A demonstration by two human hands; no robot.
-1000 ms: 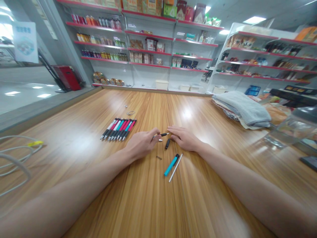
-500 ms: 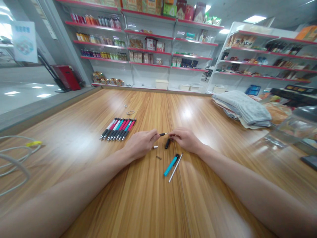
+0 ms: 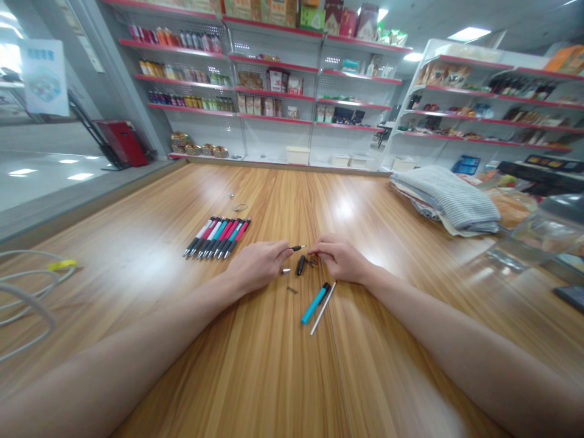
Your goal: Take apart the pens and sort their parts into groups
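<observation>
My left hand [image 3: 258, 265] is closed around a pen [image 3: 296, 248]; its dark front end and thin pale tip stick out to the right, the rest hidden in the fingers. My right hand [image 3: 341, 259] is closed, fingertips pinched just beside that tip; what they hold, if anything, is too small to see. Between the hands lies a black grip sleeve [image 3: 301, 265], with small dark springs [image 3: 312, 263] beside it. A silver pen tip [image 3: 286, 271] is by my left fingers. Nearer me are a spring [image 3: 292, 290], a blue pen barrel [image 3: 314, 304] and a white refill [image 3: 323, 309].
Several assembled pens [image 3: 216, 237] lie in a row left of my hands, with a small ring [image 3: 239, 207] behind them. Folded cloths [image 3: 449, 198] and a clear container [image 3: 542, 234] sit at right, a white cable [image 3: 27, 304] at left. Stocked shelves [image 3: 274, 67] rise behind the table.
The black grip sleeve has shifted slightly left, away from my right fingers, and small springs now show beside it. A slightly wider gap separates the right fingertips from the pen's tip.
</observation>
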